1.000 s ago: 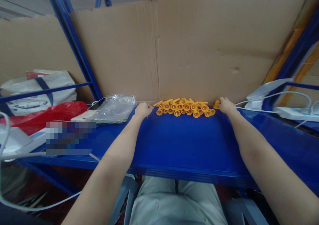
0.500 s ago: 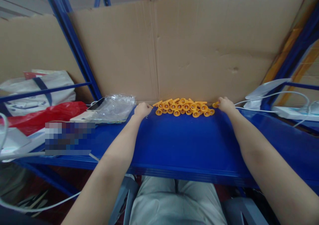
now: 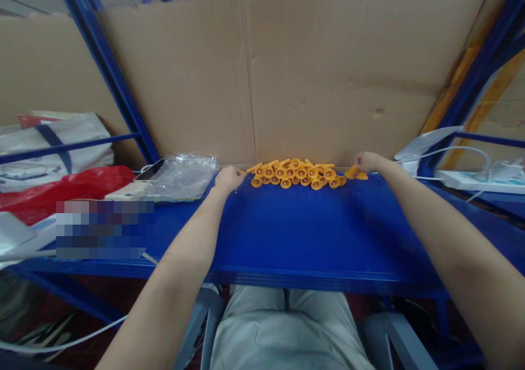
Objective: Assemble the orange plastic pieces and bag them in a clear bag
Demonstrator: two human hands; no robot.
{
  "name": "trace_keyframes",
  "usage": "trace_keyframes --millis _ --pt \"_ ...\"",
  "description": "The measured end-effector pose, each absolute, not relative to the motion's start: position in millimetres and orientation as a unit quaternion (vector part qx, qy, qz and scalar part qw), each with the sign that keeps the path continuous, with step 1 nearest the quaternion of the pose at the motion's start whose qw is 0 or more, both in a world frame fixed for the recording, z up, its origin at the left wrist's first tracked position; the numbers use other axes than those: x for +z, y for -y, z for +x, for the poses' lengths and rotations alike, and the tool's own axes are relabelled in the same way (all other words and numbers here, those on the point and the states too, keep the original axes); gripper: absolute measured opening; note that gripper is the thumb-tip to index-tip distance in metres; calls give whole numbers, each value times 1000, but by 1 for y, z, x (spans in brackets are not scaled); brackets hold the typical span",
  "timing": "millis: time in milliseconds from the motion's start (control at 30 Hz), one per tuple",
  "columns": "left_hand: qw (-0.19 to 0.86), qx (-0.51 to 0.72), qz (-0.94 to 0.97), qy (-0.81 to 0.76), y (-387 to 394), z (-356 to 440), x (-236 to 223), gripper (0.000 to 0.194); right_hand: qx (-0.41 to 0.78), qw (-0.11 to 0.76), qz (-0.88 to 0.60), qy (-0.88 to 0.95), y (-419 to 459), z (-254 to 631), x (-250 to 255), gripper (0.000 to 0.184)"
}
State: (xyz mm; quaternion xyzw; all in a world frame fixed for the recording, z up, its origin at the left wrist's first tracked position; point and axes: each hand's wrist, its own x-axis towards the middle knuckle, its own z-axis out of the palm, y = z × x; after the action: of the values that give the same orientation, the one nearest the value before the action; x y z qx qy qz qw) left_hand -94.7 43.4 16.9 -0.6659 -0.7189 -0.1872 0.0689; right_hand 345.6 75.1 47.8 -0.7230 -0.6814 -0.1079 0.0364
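Note:
A heap of small orange-yellow trumpet-shaped pieces [image 3: 295, 172] lies at the back of the blue shelf [image 3: 299, 230], most of their flared mouths facing me. At the heap's left end, my left hand [image 3: 229, 178] is closed, with a thin orange-yellow tip showing at its fingers; the rest of that piece is hidden. My right hand [image 3: 368, 162] is just right of the heap, fingers closed around the narrow end of a trumpet-shaped piece [image 3: 361, 175] whose flare points down. Another similar piece [image 3: 351, 172] is beside it, close to the fingers; whether it is held too I cannot tell.
A cardboard sheet [image 3: 303, 75] stands upright behind the heap. To the left are a clear plastic bag [image 3: 184, 176], a red bag [image 3: 74, 187] and a white bag [image 3: 77, 151]. A white power strip [image 3: 476, 180] with cables lies right, beside a blue post [image 3: 463, 86].
My right hand has lifted slightly, and two flared pieces now show below its fingers instead of one. My left hand stays at the heap's left end. The whole view has shifted a little.

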Motion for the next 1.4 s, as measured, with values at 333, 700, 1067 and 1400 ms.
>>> trace_keyframes --millis 333,700,1067,1400 --pt "62 -190 -666 719 -43 -93 18 33 -112 44 -733 669 -36 331 36 12" --pt "57 -200 -663 719 -45 -95 16 33 -89 107 -746 651 -26 339 23 28" --pt "65 -197 -668 715 -45 -95 16 34 -86 110 -752 644 -22 338 23 33" --pt "74 -228 -660 712 -49 -96 15 35 -106 149 -759 625 -27 356 21 28"
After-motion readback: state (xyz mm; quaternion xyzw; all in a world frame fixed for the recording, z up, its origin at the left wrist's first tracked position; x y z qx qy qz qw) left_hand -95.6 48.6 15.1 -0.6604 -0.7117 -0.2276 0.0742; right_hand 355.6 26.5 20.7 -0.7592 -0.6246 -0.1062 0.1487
